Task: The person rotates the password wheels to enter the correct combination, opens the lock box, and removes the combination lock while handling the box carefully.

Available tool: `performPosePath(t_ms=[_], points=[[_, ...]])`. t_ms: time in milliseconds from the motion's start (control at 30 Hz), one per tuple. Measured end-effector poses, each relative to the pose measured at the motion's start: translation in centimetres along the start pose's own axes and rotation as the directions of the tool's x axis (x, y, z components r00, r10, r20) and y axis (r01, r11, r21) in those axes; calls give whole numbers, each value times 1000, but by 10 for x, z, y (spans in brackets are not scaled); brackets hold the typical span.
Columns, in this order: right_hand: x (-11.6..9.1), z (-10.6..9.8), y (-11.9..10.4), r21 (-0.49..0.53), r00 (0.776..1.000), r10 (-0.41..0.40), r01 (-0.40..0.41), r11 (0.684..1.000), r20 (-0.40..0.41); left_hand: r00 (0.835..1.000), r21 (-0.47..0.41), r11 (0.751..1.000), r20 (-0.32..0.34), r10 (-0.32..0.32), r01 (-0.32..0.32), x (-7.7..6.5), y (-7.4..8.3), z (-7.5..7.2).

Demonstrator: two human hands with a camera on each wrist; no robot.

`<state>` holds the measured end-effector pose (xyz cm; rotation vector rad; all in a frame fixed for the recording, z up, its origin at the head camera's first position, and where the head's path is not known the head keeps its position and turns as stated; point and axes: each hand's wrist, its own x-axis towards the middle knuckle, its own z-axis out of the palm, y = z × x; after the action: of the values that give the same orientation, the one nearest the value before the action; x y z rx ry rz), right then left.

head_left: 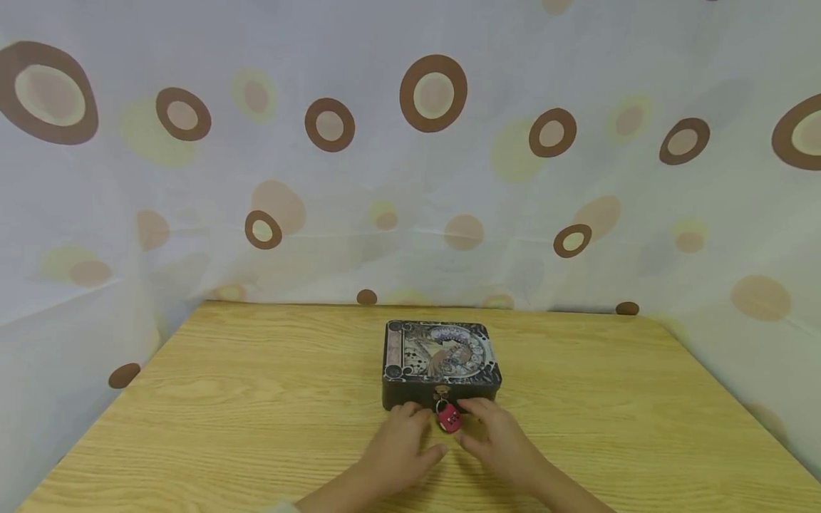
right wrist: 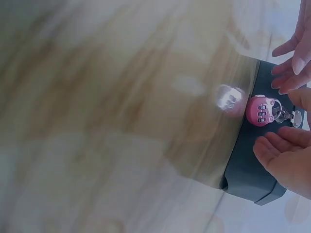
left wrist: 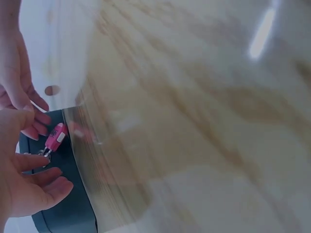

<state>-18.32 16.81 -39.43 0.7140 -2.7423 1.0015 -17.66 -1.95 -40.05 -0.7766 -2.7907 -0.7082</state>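
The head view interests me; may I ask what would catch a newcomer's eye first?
Probably the pink padlock, hanging from the clasp on the front of the dark box, between the left grip and right grip. Next comes the box's ornate lid, then the brown-ringed backdrop behind the table.

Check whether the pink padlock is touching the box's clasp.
Touching. The right wrist view shows the shackle of the pink padlock hooked through the clasp on the box.
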Motion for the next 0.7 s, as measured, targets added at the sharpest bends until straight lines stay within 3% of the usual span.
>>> performPosePath(t_ms=[167, 333, 467, 700], points=[[2, 2, 5, 145, 998, 53, -55, 988, 19, 998, -163, 984, -11, -68, 65, 5, 2, 7], [5, 4, 6, 258, 989, 128, -143, 955, 75, 991, -313, 944, -50, -125, 103, 10, 2, 12], [9, 4, 7, 285, 979, 170, -196, 938, 115, 981, -426, 894, -67, -182, 137, 15, 2, 14], [13, 9, 11, 323, 984, 139, -169, 931, 113, 956, -612, 767, -56, -286, 194, 24, 9, 20]])
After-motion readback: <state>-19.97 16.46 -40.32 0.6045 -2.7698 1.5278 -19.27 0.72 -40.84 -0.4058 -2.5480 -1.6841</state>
